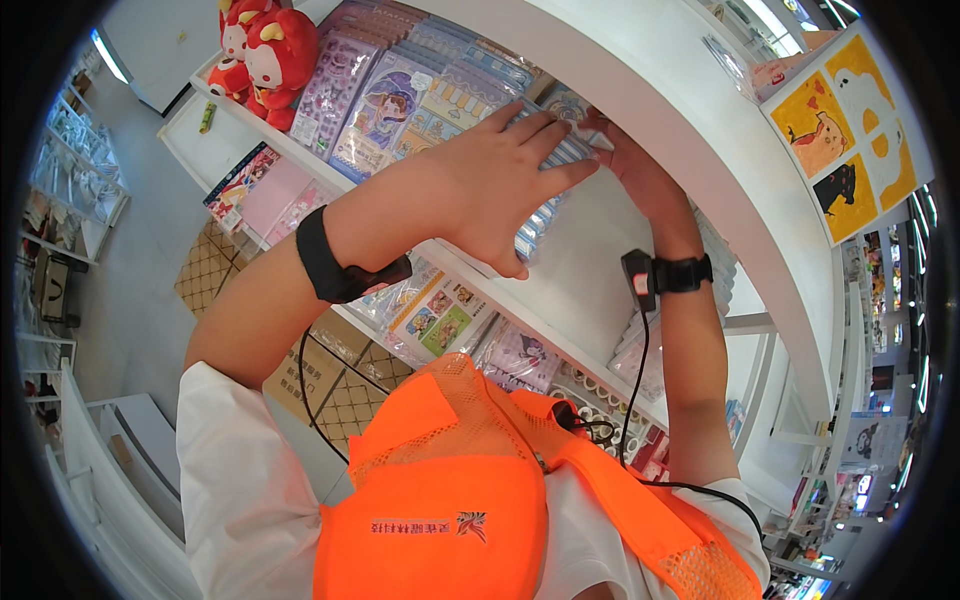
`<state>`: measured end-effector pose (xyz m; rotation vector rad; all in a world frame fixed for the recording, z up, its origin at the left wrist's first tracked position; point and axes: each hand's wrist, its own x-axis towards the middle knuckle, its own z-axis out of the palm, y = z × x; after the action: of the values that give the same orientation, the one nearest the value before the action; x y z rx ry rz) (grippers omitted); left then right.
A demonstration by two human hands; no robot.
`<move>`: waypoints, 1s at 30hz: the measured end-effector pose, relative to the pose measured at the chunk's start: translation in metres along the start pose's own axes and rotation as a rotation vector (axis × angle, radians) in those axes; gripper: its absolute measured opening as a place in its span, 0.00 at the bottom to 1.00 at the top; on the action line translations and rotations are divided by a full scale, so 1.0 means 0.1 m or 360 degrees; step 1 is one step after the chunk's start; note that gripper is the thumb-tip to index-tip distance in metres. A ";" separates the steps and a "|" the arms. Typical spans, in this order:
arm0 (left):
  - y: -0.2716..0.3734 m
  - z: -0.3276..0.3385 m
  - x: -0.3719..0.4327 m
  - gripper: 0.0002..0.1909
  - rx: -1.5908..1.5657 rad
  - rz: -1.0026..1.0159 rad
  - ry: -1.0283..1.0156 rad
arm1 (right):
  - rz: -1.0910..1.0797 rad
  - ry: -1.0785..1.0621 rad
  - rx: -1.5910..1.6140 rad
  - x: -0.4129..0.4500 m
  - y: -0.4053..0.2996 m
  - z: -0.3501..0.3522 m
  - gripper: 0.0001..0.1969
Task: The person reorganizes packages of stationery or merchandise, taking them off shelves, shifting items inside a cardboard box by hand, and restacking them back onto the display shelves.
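My left hand [487, 184] is palm down with its fingers spread across a row of plastic-wrapped packs with blue-and-white striped edges [534, 229] on a white shelf. Its thumb points toward me beside their near edge. My right hand [616, 154] reaches to the far end of the same packs, near another wrapped pack with a blue print [564, 105]. Its fingertips are partly hidden, so its hold is unclear. Left of the striped packs lie overlapping wrapped sticker packs, one with a purple cartoon figure [386, 105]. Both wrists wear black straps.
Red plush toys [277, 64] sit at the shelf's left end. A curved white upper shelf edge [675, 120] arches over my right arm. The lower shelf [577, 341] holds more wrapped goods. Cardboard boxes [315, 375] stand on the floor. A black cable [637, 390] hangs from my right wrist.
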<state>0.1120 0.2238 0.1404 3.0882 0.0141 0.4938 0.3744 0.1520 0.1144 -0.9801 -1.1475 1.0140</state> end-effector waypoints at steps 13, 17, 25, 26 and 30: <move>-0.02 0.02 0.00 0.56 -0.0021 0.0047 0.0100 | -0.0108 0.0222 -0.2436 0.58 0.57 -0.45 0.29; -0.02 0.04 0.01 0.57 0.0003 0.0029 0.0132 | 0.0032 0.0392 -0.2268 0.58 0.37 -0.44 0.24; -0.04 -0.02 -0.08 0.59 -0.0205 0.0010 0.0229 | 0.0182 0.0201 -0.0563 -0.25 0.08 0.37 0.39; -0.04 -0.07 -0.11 0.59 -0.0200 0.0023 0.0230 | 0.0242 0.0185 -0.0332 -0.32 0.12 0.40 0.44; -0.02 0.01 -0.43 0.64 -0.0145 -0.0275 0.0626 | -0.0012 -0.0102 -0.0856 -0.62 0.27 0.41 0.74</move>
<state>0.0718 0.2255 0.1265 2.8150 0.2514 1.0456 0.3233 0.1026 0.0795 -1.3686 -1.5174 0.7439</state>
